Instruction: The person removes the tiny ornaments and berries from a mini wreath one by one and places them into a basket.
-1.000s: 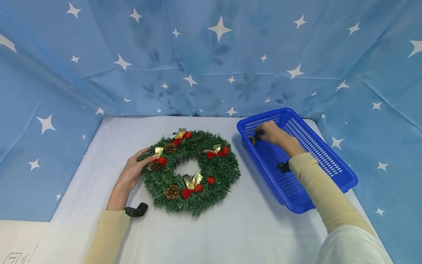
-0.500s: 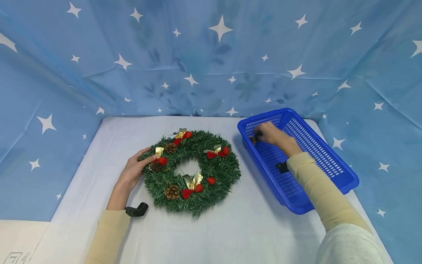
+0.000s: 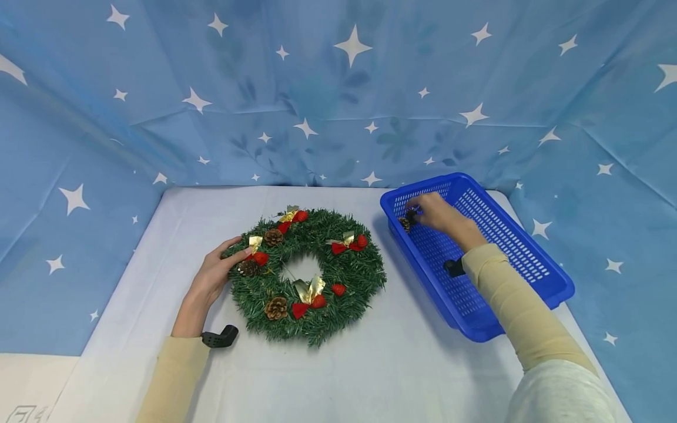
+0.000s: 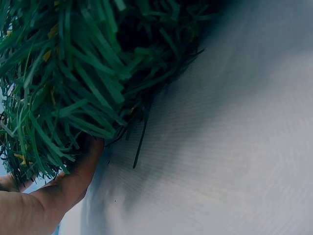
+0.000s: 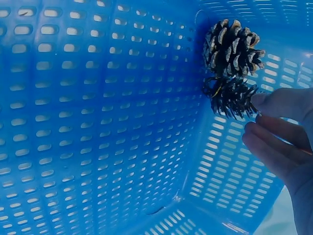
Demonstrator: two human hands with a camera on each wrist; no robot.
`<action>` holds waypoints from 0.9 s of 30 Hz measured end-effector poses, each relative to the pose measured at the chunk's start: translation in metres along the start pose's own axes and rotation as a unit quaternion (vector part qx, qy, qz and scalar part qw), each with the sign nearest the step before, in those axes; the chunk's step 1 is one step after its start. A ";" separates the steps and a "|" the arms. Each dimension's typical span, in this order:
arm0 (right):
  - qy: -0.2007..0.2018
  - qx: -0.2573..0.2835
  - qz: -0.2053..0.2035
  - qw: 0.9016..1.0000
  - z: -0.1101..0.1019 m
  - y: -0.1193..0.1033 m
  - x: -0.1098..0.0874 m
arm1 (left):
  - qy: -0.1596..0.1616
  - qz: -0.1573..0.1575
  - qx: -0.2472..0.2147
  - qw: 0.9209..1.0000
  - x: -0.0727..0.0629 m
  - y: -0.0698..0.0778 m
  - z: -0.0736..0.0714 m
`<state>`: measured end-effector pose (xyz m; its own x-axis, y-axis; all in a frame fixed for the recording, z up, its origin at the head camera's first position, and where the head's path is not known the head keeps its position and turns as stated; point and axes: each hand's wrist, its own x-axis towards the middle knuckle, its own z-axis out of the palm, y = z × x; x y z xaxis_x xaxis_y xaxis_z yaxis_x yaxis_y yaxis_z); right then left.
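Note:
A green wreath (image 3: 317,329) lies on the white table, decorated with red-and-gold bows, red berries and brown pine cones. At its left edge my left hand (image 3: 211,273) grips it, thumb on top and fingers (image 4: 78,176) tucked under the greenery. My right hand (image 3: 438,212) reaches into the far left corner of a blue basket (image 3: 534,241). Between thumb and fingers it pinches a dark pine cone (image 5: 232,98) with a gold loop at one end. A larger pale-tipped pine cone (image 5: 232,48) sits right beside that one.
The basket has slotted walls and stands at an angle on the table's right side. A blue star-printed curtain (image 3: 296,88) encloses the back and sides. White table (image 3: 344,382) surface shows in front of the wreath.
My right hand and the dark pine cone have shifted slightly left within the basket. The left hand and wreath have stayed where they were.

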<state>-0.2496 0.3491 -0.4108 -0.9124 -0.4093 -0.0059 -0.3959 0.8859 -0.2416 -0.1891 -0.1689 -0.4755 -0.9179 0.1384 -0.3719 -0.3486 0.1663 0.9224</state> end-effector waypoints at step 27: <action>0.048 0.026 -0.032 0.998 -0.033 -0.036 -0.004 | -0.002 0.008 0.005 1.000 -0.001 0.000 0.000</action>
<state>-0.2356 0.3261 -0.3696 -0.8925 -0.4393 0.1024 -0.4492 0.8456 -0.2884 -0.1878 -0.1690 -0.4749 -0.9223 0.1455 -0.3581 -0.3325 0.1738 0.9270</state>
